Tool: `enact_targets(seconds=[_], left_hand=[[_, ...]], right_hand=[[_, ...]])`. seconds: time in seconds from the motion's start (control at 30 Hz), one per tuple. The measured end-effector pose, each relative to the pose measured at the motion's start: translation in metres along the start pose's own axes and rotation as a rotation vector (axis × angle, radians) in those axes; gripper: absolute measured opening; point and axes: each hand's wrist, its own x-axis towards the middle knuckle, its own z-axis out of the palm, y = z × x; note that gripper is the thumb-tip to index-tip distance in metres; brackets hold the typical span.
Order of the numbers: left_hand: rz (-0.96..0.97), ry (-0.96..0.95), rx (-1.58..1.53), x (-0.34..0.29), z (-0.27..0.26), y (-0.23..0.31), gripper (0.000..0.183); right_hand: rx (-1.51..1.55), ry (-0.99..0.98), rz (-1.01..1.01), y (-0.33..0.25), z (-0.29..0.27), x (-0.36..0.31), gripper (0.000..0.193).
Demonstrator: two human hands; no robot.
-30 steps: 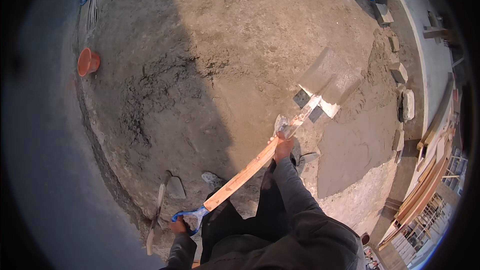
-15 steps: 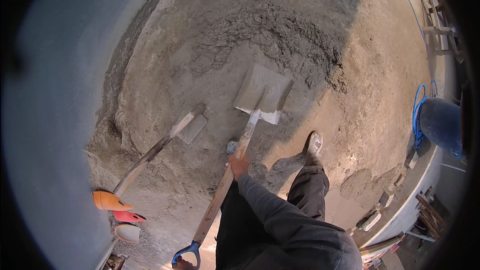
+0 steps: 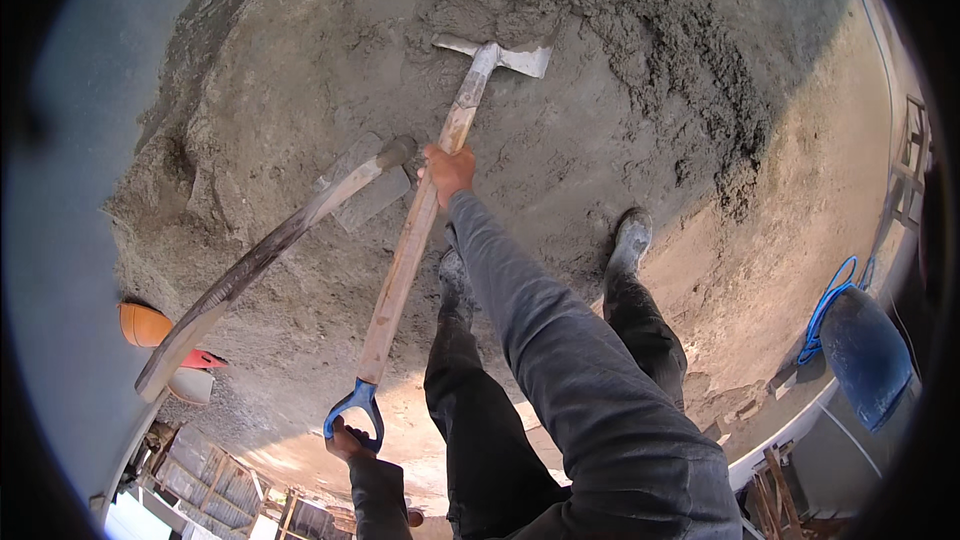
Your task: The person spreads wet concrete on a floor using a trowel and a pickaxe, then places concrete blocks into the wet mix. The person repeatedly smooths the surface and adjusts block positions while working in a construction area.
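I hold a shovel (image 3: 413, 256) with a wooden shaft, a blue D-shaped handle and a mortar-smeared metal blade. My right hand (image 3: 450, 171) is wrapped round the middle of the shaft. Down at the lower left, my left hand (image 3: 350, 440) grips the blue handle. The blade is seen almost edge-on, over wet grey mortar (image 3: 640, 30) spread on the ground; whether it touches the mortar, I cannot tell. Left of the shovel is a hoe (image 3: 282, 245) with a dark-stained wooden handle, its flat blade partly hidden under the handle's end.
An orange hard hat (image 3: 145, 324), a red object (image 3: 203, 359) and a pale curved piece (image 3: 190, 385) sit by the grey wall (image 3: 70, 190) on the left. At right stand a dark blue barrel (image 3: 866, 355) and a coiled blue hose (image 3: 822, 315). My boots (image 3: 628, 238) stand on the mortar-covered ground.
The shovel has gone farther from me, and its blade has turned from face-up to nearly edge-on. My left hand has come further into view with the handle. The whole view has shifted.
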Motion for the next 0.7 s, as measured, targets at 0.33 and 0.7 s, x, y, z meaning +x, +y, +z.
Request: enact_targets(seconds=[0.33,0.7], left_hand=[[0.359,0.002,0.03,0.096,0.038,-0.046,0.024],[0.918,-0.185,0.458,0.132,-0.028,0.211,0.035]], right_hand=[[0.214,-0.117,-0.063,0.025,-0.032,-0.004,0.027],[0.824,0.293,-0.073,0.023,-0.156,-0.215,0.038]])
